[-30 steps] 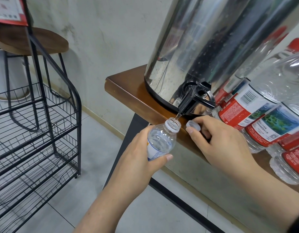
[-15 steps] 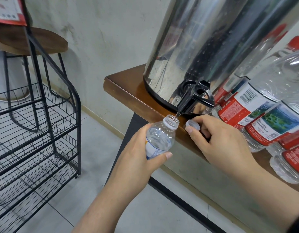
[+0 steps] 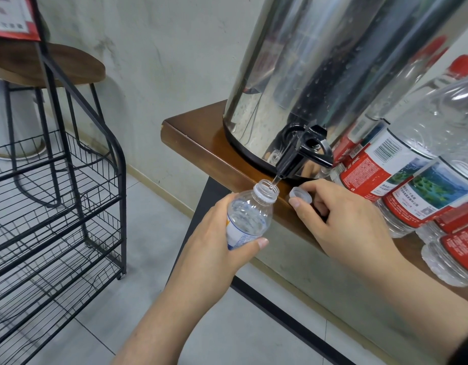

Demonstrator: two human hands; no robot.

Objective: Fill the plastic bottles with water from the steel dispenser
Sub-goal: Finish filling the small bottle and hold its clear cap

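Note:
The steel dispenser (image 3: 319, 72) stands on the brown table (image 3: 201, 151), its black tap (image 3: 301, 156) hanging over the front edge. A thin stream of water runs from the spout into a small clear plastic bottle (image 3: 250, 214). My left hand (image 3: 219, 238) grips that bottle, tilted, with its open mouth right under the spout. My right hand (image 3: 346, 222) rests on the table edge and pinches the bottle's clear cap (image 3: 301, 196) between thumb and fingers.
Several large red-labelled plastic bottles (image 3: 401, 164) crowd the table to the right of the tap. A black wire rack (image 3: 56, 206) stands on the tiled floor at left, with a wooden stool (image 3: 69, 64) behind it. A pale wall runs behind.
The view has shifted very slightly. Both hands hold their places and water keeps running into the small bottle.

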